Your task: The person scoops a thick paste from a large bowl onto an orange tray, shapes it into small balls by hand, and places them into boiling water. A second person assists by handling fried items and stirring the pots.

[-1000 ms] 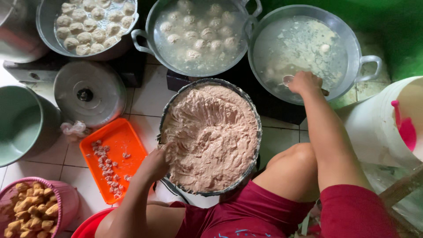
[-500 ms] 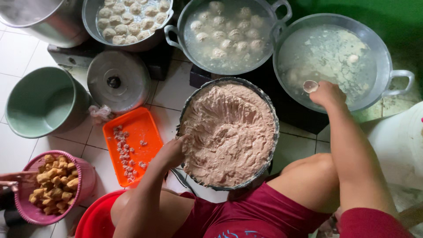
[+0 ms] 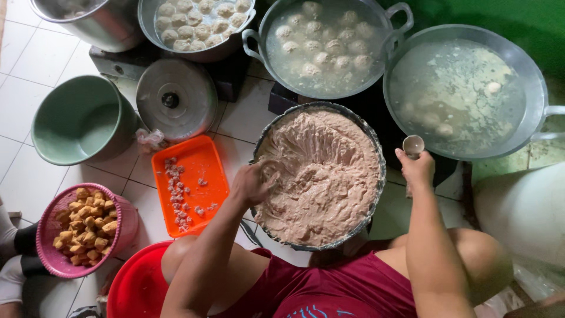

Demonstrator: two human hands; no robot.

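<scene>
Resting left hand (image 3: 250,184) in paste (image 3: 321,176)

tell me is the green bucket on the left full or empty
Empty: the green bucket stands upright on the floor tiles and its bare inner bottom shows.

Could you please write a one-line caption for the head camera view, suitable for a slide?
Seen from above, the left hand digs into a basin of pale paste while the right hand holds a spoon.

White floor tiles (image 3: 35,53) with dark grout, lit evenly; green surface (image 3: 529,23) at upper right.
</scene>
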